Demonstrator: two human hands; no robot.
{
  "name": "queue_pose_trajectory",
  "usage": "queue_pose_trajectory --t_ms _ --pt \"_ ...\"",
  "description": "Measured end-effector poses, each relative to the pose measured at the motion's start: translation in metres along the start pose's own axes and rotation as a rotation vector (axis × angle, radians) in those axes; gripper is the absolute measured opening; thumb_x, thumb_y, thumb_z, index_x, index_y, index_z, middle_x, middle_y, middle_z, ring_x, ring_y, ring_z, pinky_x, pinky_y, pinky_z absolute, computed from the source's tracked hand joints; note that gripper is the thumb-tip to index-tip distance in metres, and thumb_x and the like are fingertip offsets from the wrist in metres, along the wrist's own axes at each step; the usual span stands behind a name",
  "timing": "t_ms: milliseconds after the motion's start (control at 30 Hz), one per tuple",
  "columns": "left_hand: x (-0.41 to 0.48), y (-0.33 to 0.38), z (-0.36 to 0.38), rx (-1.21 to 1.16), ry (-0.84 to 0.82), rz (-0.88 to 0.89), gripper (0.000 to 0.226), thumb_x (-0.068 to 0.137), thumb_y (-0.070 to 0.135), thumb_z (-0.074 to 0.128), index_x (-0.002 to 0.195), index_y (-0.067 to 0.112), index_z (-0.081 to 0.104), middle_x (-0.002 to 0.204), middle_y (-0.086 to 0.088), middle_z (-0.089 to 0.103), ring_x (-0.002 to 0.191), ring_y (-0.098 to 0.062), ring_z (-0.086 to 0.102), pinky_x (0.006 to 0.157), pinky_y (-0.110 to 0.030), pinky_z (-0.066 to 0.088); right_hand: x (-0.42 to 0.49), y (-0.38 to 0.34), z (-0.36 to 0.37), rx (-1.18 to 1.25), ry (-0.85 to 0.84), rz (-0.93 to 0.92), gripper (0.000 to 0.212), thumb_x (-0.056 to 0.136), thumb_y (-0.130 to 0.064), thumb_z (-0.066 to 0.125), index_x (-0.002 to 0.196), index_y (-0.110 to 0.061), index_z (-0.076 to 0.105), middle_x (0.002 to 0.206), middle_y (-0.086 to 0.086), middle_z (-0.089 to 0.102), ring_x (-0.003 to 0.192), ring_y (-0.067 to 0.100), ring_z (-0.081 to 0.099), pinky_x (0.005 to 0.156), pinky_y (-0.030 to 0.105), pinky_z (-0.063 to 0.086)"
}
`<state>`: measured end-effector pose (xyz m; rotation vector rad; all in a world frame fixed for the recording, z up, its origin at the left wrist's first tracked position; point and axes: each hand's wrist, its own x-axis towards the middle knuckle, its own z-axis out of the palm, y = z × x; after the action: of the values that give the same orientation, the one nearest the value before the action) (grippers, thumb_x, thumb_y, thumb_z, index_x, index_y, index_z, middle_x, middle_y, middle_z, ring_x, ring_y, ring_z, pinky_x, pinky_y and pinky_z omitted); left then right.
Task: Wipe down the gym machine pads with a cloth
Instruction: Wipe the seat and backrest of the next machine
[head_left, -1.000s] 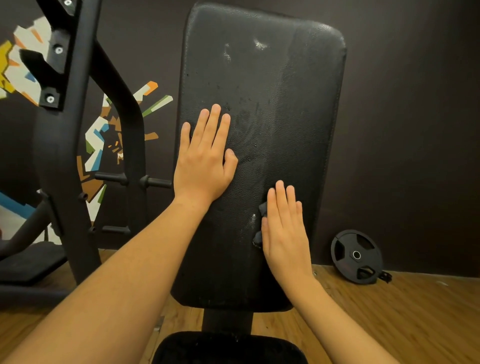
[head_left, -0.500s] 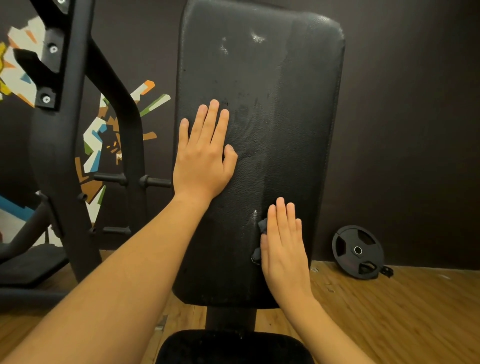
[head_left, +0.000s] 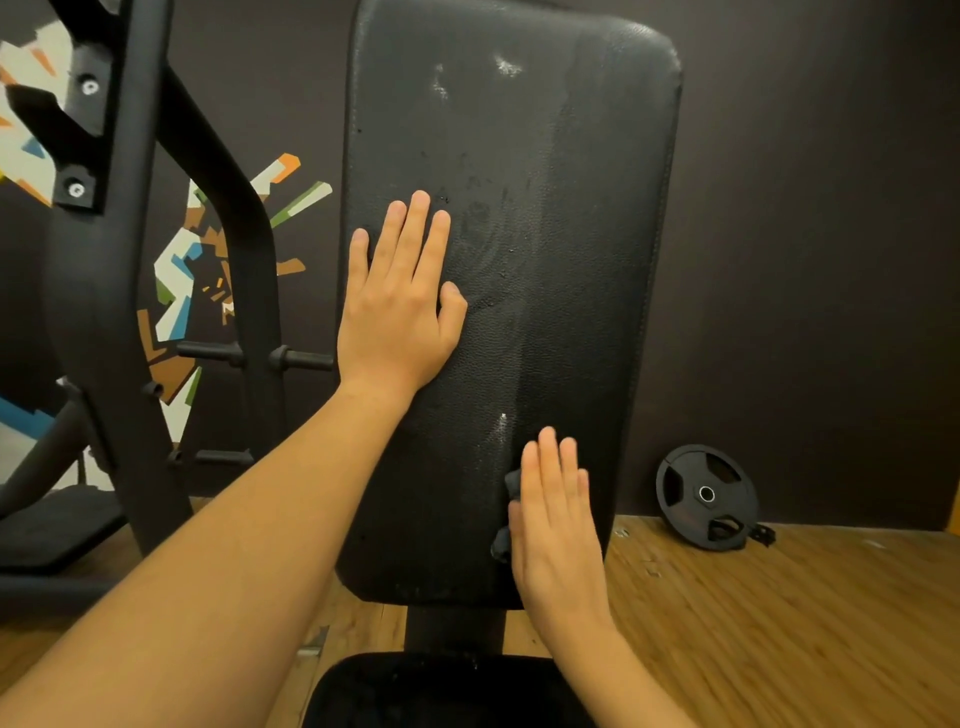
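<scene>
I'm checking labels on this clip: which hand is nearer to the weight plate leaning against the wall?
Right. The right hand presses the cloth low on the back pad, left of the weight plate; the left hand lies flat higher up, at the pad's left edge.

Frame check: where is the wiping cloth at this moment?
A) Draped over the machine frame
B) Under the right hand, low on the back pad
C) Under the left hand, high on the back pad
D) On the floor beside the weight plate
B: folds of the dark cloth poke out from under the flat right hand near the lower right of the back pad, while the left hand lies bare higher up.
</scene>
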<state>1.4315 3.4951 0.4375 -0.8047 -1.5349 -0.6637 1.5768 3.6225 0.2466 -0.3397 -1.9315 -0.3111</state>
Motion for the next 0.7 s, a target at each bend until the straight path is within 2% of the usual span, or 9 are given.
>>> queue_pose_trajectory --t_ms 133,267,467,600,700 --pt "0.001 0.0 -0.001 0.002 -0.002 0.004 0.061 0.102 0.033 0.034 0.16 0.014 0.029 0.169 -0.008 0.02 0.156 -0.025 0.014 0.126 -0.048 0.008 0.014 -0.003 -0.001 0.061 0.043 0.079 0.07 0.102 -0.012 0.045 0.161 -0.008 0.006 0.169 0.012 0.006 0.158 0.026 -0.003 0.128 0.037 -0.002" --pt "0.001 0.0 -0.002 -0.002 0.002 0.003 0.061 0.102 0.033 0.034 0.16 0.013 0.029 0.168 -0.009 0.021 0.156 -0.026 0.015 0.126 -0.049 0.009 -0.034 -0.004 0.008 0.054 -0.015 0.019 0.078 0.101 -0.015 0.042 0.164 -0.013 -0.005 0.172 0.007 -0.004 0.158 0.027 -0.002 0.128 0.036 -0.004" --pt "0.0 0.0 -0.001 -0.014 0.004 0.0 0.061 0.102 0.033 0.035 0.16 0.013 0.029 0.168 -0.009 0.02 0.156 -0.026 0.014 0.126 -0.048 0.007 -0.059 -0.001 0.01 0.046 -0.063 -0.044 0.076 0.099 -0.017 0.039 0.164 -0.011 -0.001 0.172 0.008 -0.001 0.158 0.028 0.002 0.128 0.036 0.0" --pt "0.0 0.0 -0.002 -0.015 0.0 0.003 0.062 0.101 0.033 0.034 0.16 0.013 0.029 0.168 -0.009 0.02 0.156 -0.025 0.015 0.126 -0.049 0.01 -0.052 0.002 0.01 0.089 -0.07 -0.038 0.084 0.095 -0.005 0.048 0.164 -0.01 0.001 0.172 0.009 0.0 0.158 0.029 0.001 0.127 0.036 -0.003" --pt "0.001 0.0 -0.001 -0.012 -0.008 0.004 0.062 0.101 0.033 0.034 0.16 0.013 0.029 0.169 -0.008 0.02 0.157 -0.025 0.014 0.126 -0.049 0.01 -0.031 0.004 0.005 0.1 -0.048 -0.025 0.072 0.102 -0.009 0.035 0.164 -0.011 -0.002 0.172 0.008 -0.002 0.158 0.027 -0.001 0.127 0.034 -0.004"
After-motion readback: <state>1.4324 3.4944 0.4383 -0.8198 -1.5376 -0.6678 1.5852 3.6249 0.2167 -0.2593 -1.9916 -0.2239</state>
